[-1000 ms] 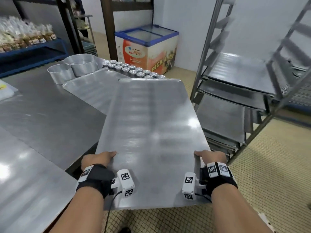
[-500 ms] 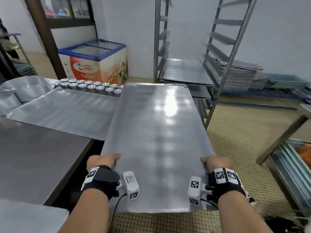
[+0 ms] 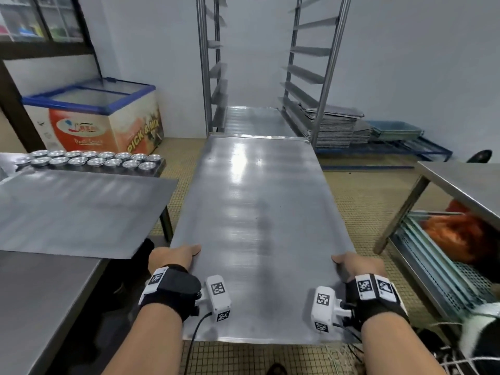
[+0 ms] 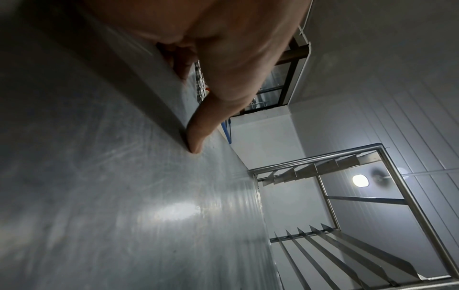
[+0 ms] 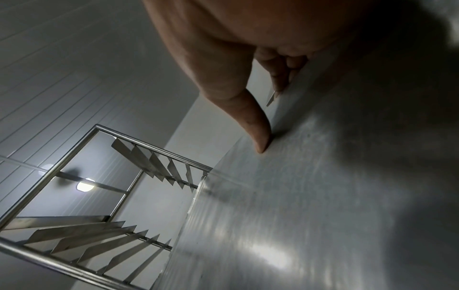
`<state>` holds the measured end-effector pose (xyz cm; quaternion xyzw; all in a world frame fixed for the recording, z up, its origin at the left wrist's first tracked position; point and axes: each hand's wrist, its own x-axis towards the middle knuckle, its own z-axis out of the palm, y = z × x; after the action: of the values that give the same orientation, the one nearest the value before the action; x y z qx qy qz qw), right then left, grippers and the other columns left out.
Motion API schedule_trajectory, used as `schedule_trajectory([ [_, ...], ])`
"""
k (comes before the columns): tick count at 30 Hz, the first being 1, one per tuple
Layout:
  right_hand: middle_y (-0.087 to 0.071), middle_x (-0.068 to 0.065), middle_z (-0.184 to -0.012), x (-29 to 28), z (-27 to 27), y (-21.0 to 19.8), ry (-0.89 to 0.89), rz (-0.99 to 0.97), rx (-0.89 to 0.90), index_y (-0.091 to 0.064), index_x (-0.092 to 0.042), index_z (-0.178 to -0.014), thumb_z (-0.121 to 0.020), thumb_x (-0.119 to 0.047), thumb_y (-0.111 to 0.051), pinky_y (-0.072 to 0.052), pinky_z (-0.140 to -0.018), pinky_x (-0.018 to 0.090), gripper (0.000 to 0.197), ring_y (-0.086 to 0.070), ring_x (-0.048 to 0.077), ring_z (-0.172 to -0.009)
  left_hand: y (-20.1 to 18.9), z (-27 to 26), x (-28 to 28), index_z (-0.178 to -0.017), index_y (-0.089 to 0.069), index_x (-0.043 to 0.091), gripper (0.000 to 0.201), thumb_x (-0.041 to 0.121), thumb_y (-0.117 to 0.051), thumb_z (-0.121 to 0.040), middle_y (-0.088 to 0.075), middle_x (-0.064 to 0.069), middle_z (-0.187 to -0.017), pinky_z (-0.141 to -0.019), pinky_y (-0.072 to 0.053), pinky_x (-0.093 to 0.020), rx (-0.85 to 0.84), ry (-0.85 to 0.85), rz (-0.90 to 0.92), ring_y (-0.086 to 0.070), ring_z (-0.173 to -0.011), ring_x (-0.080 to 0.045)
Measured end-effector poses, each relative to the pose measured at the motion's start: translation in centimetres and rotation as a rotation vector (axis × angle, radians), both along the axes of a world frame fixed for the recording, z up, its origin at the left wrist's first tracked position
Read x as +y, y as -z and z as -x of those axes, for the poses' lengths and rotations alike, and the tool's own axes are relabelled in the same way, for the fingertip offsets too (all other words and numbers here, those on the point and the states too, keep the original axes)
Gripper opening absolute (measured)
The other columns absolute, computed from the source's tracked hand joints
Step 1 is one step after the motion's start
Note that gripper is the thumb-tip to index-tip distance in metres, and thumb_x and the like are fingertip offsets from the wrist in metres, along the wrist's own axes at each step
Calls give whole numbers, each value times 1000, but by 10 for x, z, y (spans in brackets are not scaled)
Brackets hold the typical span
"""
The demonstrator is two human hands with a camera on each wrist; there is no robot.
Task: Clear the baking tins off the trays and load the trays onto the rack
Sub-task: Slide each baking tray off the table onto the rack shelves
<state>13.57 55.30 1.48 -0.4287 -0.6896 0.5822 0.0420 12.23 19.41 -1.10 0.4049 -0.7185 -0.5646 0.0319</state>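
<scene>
Both hands found clamped on tray [image 3: 257,226]: left hand [image 3: 173,257] and right hand [image 3: 357,266], thumbs on top, fingers curled beneath opposite edges. Held level, aimed at rack [image 3: 319,85]. Advised: keep square, align with matching runners, slide evenly.

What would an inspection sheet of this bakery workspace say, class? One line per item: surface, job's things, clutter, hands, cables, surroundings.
Surface: steel table at left, another tray lying on it.
Job's things: empty tray carried level, far end pointing at the rack; small baking tins in rows on the table's far end.
Clutter: nothing seen on the carried tray.
Hands: left hand and right hand grip the tray's long edges, thumbs on top.
Cables: a black cable hangs from the left wrist camera.
Surroundings: chest freezer, stacked trays, tiled floor.
</scene>
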Motion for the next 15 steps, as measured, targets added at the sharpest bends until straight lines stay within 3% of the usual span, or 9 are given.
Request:
schedule_trajectory([
  [3, -66, 18, -89, 8, 32, 1, 47, -7, -16, -49, -2, -69, -65, -6, -88, -50, -74, 35, 40, -60, 29, -73, -4, 30, 12, -101, -70, -5, 58, 31, -93, -62, -70, -17, -98, -72, -53, -37, -1, -9, 19, -66, -84, -35],
  [5, -64, 18, -91, 14, 58, 2, 41, 5, -21, -53, 0, -76, -66, -7, -88, -48, -69, 33, 37, -60, 29, -74, -6, 54, 18, -102, -70, -3, 63, 35, -94, -58, -71, -17, -102, -76, -57, -40, 0, -37, 25, -68, -87, -36],
  [8, -68, 22, -91, 24, 102, -1, -8, -8, -17, -62, 4, -96, -68, -14, -88, -37, -48, 27, 43, -57, 24, -58, -6, 95, 30, -100, -70, -2, 66, 37, -94, -53, -71, -17, -101, -79, -58, -44, 10, -72, 44, -68, -87, -36],
  [11, -67, 18, -84, 34, 149, 0, -30, -37, -31, -62, 3, -86, -70, -18, -87, -32, -45, 26, 37, -54, 21, -55, -4, 137, 41, -95, -71, 2, 68, 41, -93, -44, -72, -15, -96, -79, -60, -46, 11, -98, 42, -68, -84, -35],
  [13, -66, 15, -78, 41, 181, 0, -22, -30, -23, -62, 2, -80, -68, -19, -88, -34, -45, 25, 36, -56, 22, -55, -5, 165, 48, -97, -72, 1, 63, 38, -93, -51, -72, -16, -98, -79, -58, -42, 1, -96, 30, -68, -85, -35],
  [15, -66, 13, -76, 43, 204, -1, -47, -37, -30, -67, 5, -93, -67, -23, -89, -34, -44, 26, 44, -59, 23, -58, -9, 186, 52, -99, -71, -1, 59, 35, -93, -58, -72, -17, -99, -78, -57, -41, 1, -100, 13, -68, -86, -35],
])
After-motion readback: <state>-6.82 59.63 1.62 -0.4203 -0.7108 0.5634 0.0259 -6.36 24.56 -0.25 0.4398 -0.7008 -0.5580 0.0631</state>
